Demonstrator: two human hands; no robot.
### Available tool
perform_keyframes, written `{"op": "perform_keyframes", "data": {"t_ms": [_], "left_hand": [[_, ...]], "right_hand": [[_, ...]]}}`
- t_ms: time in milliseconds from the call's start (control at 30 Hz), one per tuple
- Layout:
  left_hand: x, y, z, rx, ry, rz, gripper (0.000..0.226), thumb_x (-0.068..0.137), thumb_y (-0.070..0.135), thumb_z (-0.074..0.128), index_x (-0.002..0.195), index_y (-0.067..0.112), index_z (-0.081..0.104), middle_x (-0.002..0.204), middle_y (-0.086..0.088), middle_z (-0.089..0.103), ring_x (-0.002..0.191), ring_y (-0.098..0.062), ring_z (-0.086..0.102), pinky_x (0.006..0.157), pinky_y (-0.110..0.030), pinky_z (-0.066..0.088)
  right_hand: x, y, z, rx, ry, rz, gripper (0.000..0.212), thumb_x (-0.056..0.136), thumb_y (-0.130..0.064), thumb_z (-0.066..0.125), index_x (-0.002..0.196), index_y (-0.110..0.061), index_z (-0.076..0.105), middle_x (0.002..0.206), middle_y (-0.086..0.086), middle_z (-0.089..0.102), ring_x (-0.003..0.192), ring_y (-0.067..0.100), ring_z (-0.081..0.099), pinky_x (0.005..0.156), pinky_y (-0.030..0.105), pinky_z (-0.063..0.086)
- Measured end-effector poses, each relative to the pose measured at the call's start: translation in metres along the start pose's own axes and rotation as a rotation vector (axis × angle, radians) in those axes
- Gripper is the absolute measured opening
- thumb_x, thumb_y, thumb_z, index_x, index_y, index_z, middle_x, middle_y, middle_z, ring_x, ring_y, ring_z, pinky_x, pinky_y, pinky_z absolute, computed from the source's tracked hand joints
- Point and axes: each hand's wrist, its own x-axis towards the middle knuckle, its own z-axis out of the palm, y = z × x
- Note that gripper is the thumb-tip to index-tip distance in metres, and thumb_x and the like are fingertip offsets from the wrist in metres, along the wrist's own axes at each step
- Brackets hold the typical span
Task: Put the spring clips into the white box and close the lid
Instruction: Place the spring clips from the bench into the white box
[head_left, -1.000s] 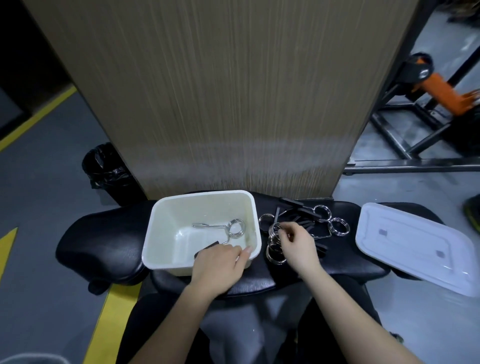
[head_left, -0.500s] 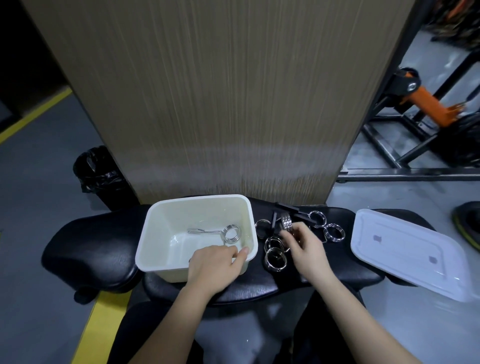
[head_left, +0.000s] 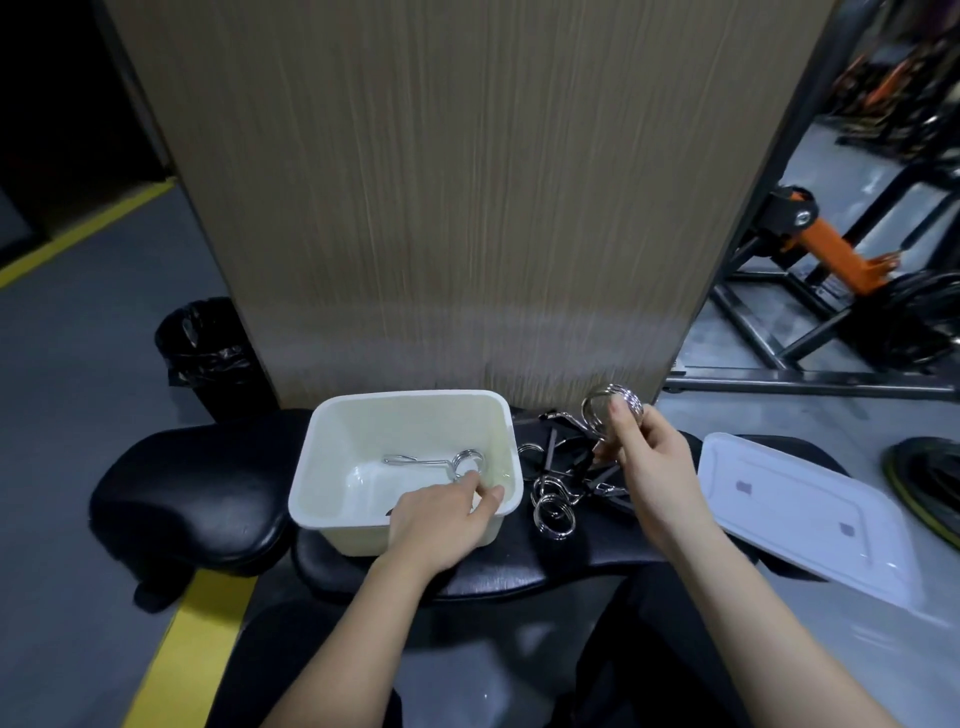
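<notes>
The white box (head_left: 332, 457) stands open on a black padded bench (head_left: 197, 488), with one metal spring clip (head_left: 447, 461) lying inside. My left hand (head_left: 441, 519) grips the box's near right rim. My right hand (head_left: 649, 462) is raised above the bench, shut on a coiled spring clip (head_left: 615, 399). Several more spring clips (head_left: 553, 506) with black handles lie in a pile on the bench between the box and my right hand. The white lid (head_left: 810, 509) lies flat to the right, off the box.
A tall wooden panel (head_left: 441, 208) rises directly behind the bench. A black bin with a bag (head_left: 208, 348) stands at the left. Orange and black gym equipment (head_left: 831, 249) fills the right background. A yellow floor stripe (head_left: 176, 654) runs under the bench's left side.
My right hand has lifted one spring clip out of the pile and raised it above the bench. My left hand has stayed on the box's rim.
</notes>
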Motion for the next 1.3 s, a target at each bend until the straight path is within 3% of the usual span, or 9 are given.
{"op": "perform_keyframes", "data": {"t_ms": [200,300,533,667,767,900,1033,1167,1300], "left_hand": [[-0.01,-0.003,-0.012,-0.649,0.043,-0.089,0.04,0.096,0.067,0.019,0.12,0.048,0.045,0.082,0.012,0.067,0.082,-0.014,0.065,0.092,-0.042,0.047],[-0.011,-0.007,-0.03,-1.181,0.096,-0.102,0.057,0.1,0.06,0.026,0.128,0.02,0.057,0.085,-0.004,0.069,0.074,-0.024,0.064,0.085,-0.049,0.052],[-0.029,-0.011,-0.076,-1.384,0.193,-0.072,0.03,0.1,0.035,0.055,0.109,0.009,0.065,0.084,-0.01,0.072,0.064,-0.028,0.067,0.065,-0.039,0.059],[-0.037,-0.033,-0.094,-1.212,-0.03,0.067,0.017,0.095,0.017,0.065,0.102,0.002,0.07,0.073,-0.016,0.065,0.052,-0.021,0.054,0.048,-0.028,0.045],[-0.044,-0.04,-0.097,-0.947,-0.18,0.117,0.014,0.096,0.017,0.064,0.106,0.008,0.068,0.085,-0.012,0.076,0.061,-0.017,0.063,0.053,-0.025,0.043],[-0.04,-0.047,-0.083,-0.456,0.075,0.11,0.005,0.095,0.025,0.064,0.096,0.03,0.065,0.078,0.009,0.075,0.073,-0.007,0.069,0.07,-0.029,0.054],[-0.034,-0.063,-0.074,-0.223,0.323,-0.039,0.003,0.095,0.033,0.058,0.098,0.033,0.058,0.076,0.012,0.07,0.076,-0.016,0.067,0.071,-0.038,0.055],[-0.033,-0.067,-0.066,-0.188,0.371,-0.086,0.003,0.096,0.035,0.056,0.097,0.032,0.056,0.077,0.011,0.069,0.078,-0.022,0.065,0.071,-0.04,0.053],[-0.032,-0.073,-0.064,-0.064,0.346,-0.08,0.01,0.098,0.036,0.053,0.105,0.032,0.059,0.089,0.009,0.071,0.086,-0.026,0.064,0.07,-0.037,0.051]], "right_hand": [[-0.013,-0.008,0.016,0.092,-0.039,0.027,0.058,0.082,-0.07,0.056,0.063,-0.016,0.049,0.063,0.006,0.042,0.063,0.021,0.047,0.062,0.028,0.043],[-0.013,-0.009,0.027,0.143,-0.105,0.014,0.072,0.074,-0.07,0.068,0.069,-0.002,0.044,0.071,0.014,0.036,0.065,0.022,0.041,0.056,0.023,0.041],[0.001,-0.022,0.052,0.284,-0.32,-0.013,0.059,0.076,-0.044,0.076,0.066,0.003,0.042,0.07,0.013,0.038,0.071,0.026,0.036,0.065,0.036,0.034],[0.016,-0.031,0.07,0.27,-0.327,0.019,0.024,0.08,-0.03,0.066,0.07,-0.014,0.051,0.063,-0.001,0.055,0.061,0.013,0.053,0.063,0.032,0.042],[0.026,-0.023,0.084,0.13,-0.347,0.043,0.018,0.081,-0.03,0.069,0.096,-0.021,0.064,0.094,-0.001,0.068,0.09,0.014,0.064,0.087,0.039,0.053],[0.026,-0.013,0.098,-0.026,-0.432,0.091,0.046,0.093,-0.051,0.057,0.134,-0.032,0.05,0.135,-0.013,0.058,0.129,0.003,0.051,0.115,0.04,0.035],[0.026,0.009,0.104,-0.306,-0.315,0.087,0.068,0.099,-0.06,0.028,0.156,-0.024,0.024,0.16,-0.009,0.025,0.149,0.011,0.019,0.122,0.036,0.015],[0.02,0.062,0.111,-0.563,-0.233,0.14,0.079,0.095,-0.058,0.026,0.152,-0.003,0.027,0.157,0.015,0.035,0.145,0.032,0.032,0.119,0.043,0.024],[0.02,0.083,0.11,-0.341,-0.123,0.36,0.047,0.105,-0.032,0.029,0.149,-0.018,0.041,0.144,0.006,0.054,0.127,0.029,0.053,0.106,0.037,0.04]]}}
